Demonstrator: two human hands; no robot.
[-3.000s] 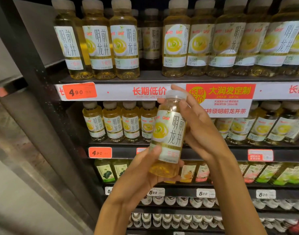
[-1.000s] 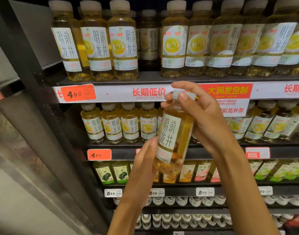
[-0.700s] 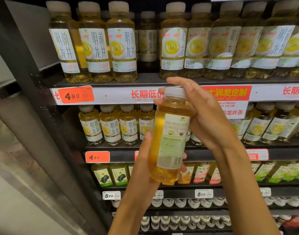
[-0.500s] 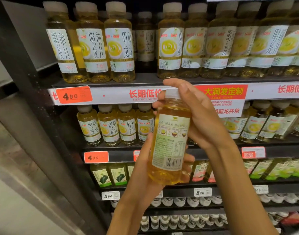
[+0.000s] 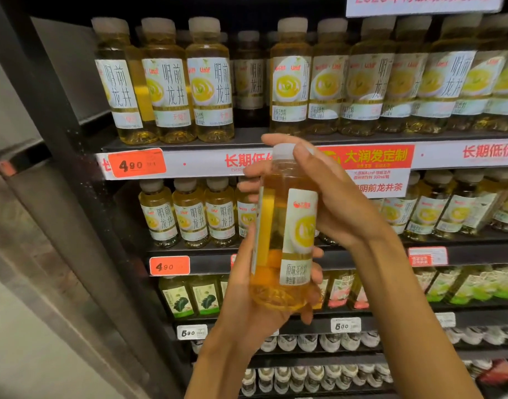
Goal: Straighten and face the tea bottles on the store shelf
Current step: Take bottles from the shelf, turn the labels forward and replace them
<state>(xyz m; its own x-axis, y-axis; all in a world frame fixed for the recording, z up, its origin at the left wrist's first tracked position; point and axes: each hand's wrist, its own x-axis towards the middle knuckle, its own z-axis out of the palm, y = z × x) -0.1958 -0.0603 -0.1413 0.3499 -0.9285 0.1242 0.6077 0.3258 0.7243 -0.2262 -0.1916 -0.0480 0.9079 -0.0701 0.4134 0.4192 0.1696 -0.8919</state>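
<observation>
Amber tea bottle [image 5: 284,231] held clear of shelves, rotated since 0.5 s ago: back label gone, front label now edging in at right. Facing judged incomplete. Left hand [image 5: 247,306] cupped under base; right hand [image 5: 327,197] curled over cap. Gap in top-shelf row [image 5: 249,82] partly blocked by neighbouring bottles [image 5: 209,82].

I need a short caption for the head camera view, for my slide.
Both hands, left hand and right hand, hold a tea bottle before stocked store shelves.

The held clear plastic bottle of amber tea [image 5: 284,240] hides part of the red-lettered white shelf strip [image 5: 206,162]. A white sign with red print [image 5: 422,4] is cut off above; small white-capped bottles [image 5: 319,375] below are perhaps yoghurt drinks, too blurred to tell.
</observation>
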